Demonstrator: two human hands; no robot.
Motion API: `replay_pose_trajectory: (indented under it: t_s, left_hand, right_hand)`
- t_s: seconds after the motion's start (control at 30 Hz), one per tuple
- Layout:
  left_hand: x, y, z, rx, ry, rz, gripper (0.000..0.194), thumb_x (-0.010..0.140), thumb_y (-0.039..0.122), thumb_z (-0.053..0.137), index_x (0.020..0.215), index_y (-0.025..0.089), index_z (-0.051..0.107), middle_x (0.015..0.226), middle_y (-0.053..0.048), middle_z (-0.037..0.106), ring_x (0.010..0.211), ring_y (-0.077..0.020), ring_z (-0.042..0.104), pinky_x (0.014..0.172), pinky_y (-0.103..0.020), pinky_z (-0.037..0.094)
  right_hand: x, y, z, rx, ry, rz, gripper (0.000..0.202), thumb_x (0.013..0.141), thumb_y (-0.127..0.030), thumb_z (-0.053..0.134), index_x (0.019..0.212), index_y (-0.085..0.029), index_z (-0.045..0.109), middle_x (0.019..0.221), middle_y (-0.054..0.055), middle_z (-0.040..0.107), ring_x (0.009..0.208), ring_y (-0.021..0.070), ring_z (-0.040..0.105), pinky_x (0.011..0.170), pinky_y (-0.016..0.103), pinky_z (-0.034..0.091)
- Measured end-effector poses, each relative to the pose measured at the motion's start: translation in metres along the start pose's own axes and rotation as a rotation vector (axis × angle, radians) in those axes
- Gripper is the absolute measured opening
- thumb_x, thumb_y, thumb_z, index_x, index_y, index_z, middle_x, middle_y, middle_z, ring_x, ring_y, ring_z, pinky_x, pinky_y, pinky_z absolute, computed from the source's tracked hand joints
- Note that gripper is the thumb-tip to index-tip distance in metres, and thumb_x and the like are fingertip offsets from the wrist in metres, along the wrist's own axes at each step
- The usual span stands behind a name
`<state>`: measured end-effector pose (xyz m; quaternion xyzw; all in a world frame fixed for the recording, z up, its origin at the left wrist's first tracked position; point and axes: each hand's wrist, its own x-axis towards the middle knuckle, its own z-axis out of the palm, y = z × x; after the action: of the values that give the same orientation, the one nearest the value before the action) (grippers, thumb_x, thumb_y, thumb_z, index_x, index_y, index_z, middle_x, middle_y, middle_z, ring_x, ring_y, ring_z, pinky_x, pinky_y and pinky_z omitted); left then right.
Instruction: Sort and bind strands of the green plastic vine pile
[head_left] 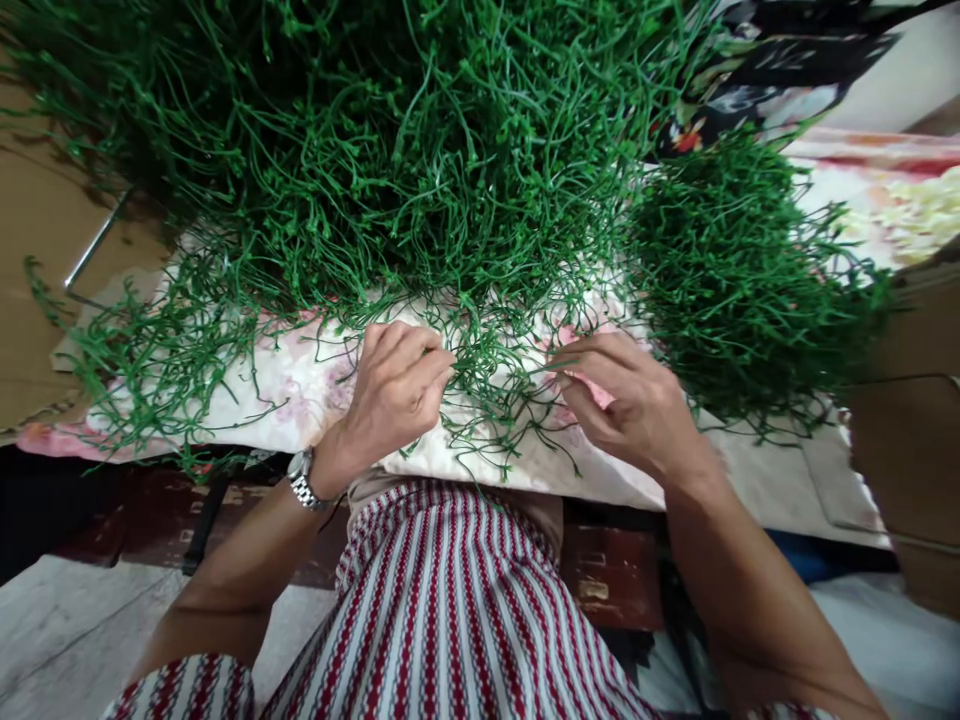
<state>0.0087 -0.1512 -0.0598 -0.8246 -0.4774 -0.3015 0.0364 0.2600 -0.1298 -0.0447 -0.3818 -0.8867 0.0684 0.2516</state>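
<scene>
Thin green plastic-looking stems (pixel 495 375) lie loose on the floral cloth between my hands. My left hand (pixel 401 385), with a metal watch on the wrist, is closed in a pinch on a green stem at the fingertips. My right hand (pixel 626 395) has its thumb and forefinger near each other, with a thin green stem at the fingertips. Just beyond both hands rises a large heap of green stems (pixel 420 150). A smaller dense pile (pixel 742 280) stands to the right, and a sparse bunch (pixel 165 350) lies at the left.
The floral cloth (pixel 255 400) covers the work surface. Brown cardboard (pixel 45 230) and a thin metal rod (pixel 97 240) are at the left. More cardboard (pixel 907 450) stands at the right edge. Pale yellow flower pieces (pixel 922 215) and dark patterned fabric (pixel 780 85) lie at the upper right.
</scene>
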Motion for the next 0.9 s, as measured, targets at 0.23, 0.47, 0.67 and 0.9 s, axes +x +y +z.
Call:
replay_pose_trajectory:
  t_s: [0.23, 0.47, 0.67, 0.9]
  left_hand:
    - [-0.003, -0.001, 0.006, -0.095, 0.127, 0.036, 0.009, 0.077, 0.012, 0.055, 0.078, 0.019, 0.062, 0.077, -0.002, 0.062, 0.076, -0.0165, 0.052, 0.071, -0.034, 0.034]
    - [-0.007, -0.002, 0.006, -0.174, 0.232, 0.073, 0.014, 0.073, 0.01, 0.059, 0.082, 0.021, 0.063, 0.079, -0.002, 0.063, 0.077, -0.0162, 0.055, 0.074, -0.034, 0.038]
    - [-0.011, -0.012, 0.011, -0.134, 0.315, 0.022, 0.018, 0.072, 0.012, 0.062, 0.087, 0.021, 0.065, 0.075, -0.001, 0.063, 0.074, -0.0158, 0.055, 0.075, -0.034, 0.039]
    - [-0.001, 0.009, 0.004, -0.065, 0.376, -0.057, 0.036, 0.072, 0.014, 0.058, 0.108, 0.02, 0.059, 0.098, -0.008, 0.06, 0.092, -0.0213, 0.054, 0.083, -0.039, 0.038]
  right_hand:
    - [0.015, -0.014, -0.007, 0.118, 0.106, 0.105, 0.018, 0.08, -0.022, 0.054, 0.097, -0.017, 0.059, 0.089, 0.007, 0.063, 0.08, 0.0189, 0.058, 0.074, 0.035, 0.046]
    - [0.023, -0.014, 0.01, 0.061, -0.021, 0.07, 0.017, 0.084, -0.022, 0.05, 0.073, -0.014, 0.06, 0.07, 0.004, 0.061, 0.065, 0.0125, 0.056, 0.06, 0.025, 0.043]
    - [0.021, -0.015, -0.01, -0.057, 0.169, 0.016, 0.01, 0.082, -0.022, 0.054, 0.078, -0.017, 0.062, 0.069, 0.002, 0.062, 0.063, 0.0118, 0.057, 0.056, 0.023, 0.043]
    - [0.026, -0.023, -0.005, -0.272, 0.174, -0.058, 0.013, 0.082, -0.022, 0.055, 0.074, -0.015, 0.062, 0.066, 0.003, 0.062, 0.063, 0.0123, 0.057, 0.056, 0.024, 0.044]
